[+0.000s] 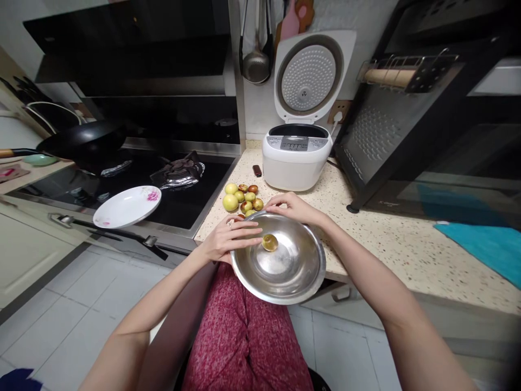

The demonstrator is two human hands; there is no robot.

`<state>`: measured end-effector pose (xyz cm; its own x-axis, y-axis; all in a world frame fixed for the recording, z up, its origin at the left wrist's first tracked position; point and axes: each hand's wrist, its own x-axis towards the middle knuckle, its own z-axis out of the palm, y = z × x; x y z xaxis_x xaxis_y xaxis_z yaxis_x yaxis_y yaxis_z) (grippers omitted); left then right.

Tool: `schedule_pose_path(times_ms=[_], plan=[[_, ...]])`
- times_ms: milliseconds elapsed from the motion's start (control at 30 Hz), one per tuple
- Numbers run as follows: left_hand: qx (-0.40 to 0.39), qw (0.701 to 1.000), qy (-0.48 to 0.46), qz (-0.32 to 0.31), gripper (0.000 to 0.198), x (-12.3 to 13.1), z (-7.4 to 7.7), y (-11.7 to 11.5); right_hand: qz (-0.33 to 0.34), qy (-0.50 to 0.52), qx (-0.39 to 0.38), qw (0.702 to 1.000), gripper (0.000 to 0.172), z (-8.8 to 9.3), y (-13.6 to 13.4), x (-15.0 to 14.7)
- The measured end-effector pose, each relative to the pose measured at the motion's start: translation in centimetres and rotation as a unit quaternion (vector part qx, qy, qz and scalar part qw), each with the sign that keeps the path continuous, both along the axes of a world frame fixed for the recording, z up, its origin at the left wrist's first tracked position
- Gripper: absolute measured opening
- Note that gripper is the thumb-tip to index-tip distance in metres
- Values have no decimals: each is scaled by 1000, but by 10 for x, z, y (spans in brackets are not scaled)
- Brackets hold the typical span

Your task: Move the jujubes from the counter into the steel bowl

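A shiny metal bowl [293,277] is tilted over the front edge of the counter, above my lap. One greenish-brown jujube [269,243] lies inside it, close to my left fingertips. My left hand [228,239] grips the bowl's left rim, its fingers stretched over the inside and the thumb lower down outside. At the far rim, my right hand [291,207] has its fingers bent over the edge, beside the loose fruit. Several green and brown jujubes [246,206] sit in a cluster on the counter just behind the bowl, with larger yellow-green fruits [230,202] at their left.
A white rice cooker [297,163] with its lid raised stands behind the fruit. On the left, a flowered white plate [126,209] overhangs the stove's front edge and a black wok [83,138] sits on a burner. A black rack [366,136] and a teal cloth [484,244] are at right.
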<state>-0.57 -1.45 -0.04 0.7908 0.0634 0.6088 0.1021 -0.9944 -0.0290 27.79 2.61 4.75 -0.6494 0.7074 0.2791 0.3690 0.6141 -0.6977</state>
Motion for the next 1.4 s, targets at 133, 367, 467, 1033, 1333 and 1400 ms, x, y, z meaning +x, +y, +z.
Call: schedule_pose_path(times_ms=[133,367,467,1033,1333,1400], plan=[[23,999,-19,-19,62,3,-2,-1,12,-18,-53,998,41,1,4,8],[0,996,-31,-85,35,9,6,-15,89,-11,-109,990,31,-7,19,21],[-21,995,-19,-97,35,10,11,-23,107,-4,-96,990,32,-11,21,19],[-21,994,-20,-106,30,12,13,-29,-15,66,109,992,34,-22,18,6],[-20,998,-44,-34,46,13,0,-22,47,95,6,994,35,10,3,13],[-25,998,-44,-24,49,12,-2,-21,78,76,-31,994,37,13,0,14]])
